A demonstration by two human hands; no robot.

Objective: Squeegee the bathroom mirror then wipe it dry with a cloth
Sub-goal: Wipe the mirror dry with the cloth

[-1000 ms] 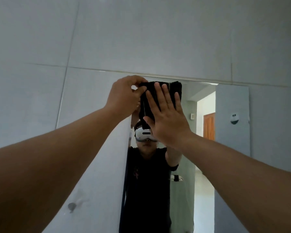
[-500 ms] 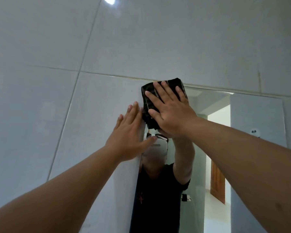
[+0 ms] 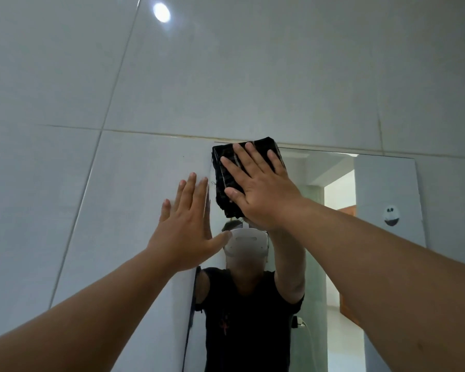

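Note:
The wall mirror point(image 3: 333, 237) hangs on the pale tiled wall, its top edge near mid-frame. A folded black cloth point(image 3: 223, 178) lies flat against the mirror's top left corner. My right hand point(image 3: 261, 191) presses on the cloth with straight, spread fingers. My left hand point(image 3: 188, 224) rests flat on the wall tile just left of the mirror's left edge, fingers straight, thumb reaching over the glass. No squeegee is in view.
Large grey wall tiles point(image 3: 226, 76) surround the mirror. A ceiling light glares off a tile point(image 3: 161, 12) at the top. The mirror reflects a person in a black shirt, a doorway and a small black-and-white round thing point(image 3: 391, 215) on the reflected wall.
My left hand let go of the cloth's top corner and dropped to lie flat on the tile. The view tilted upward. My right hand keeps the cloth pressed at the top left corner.

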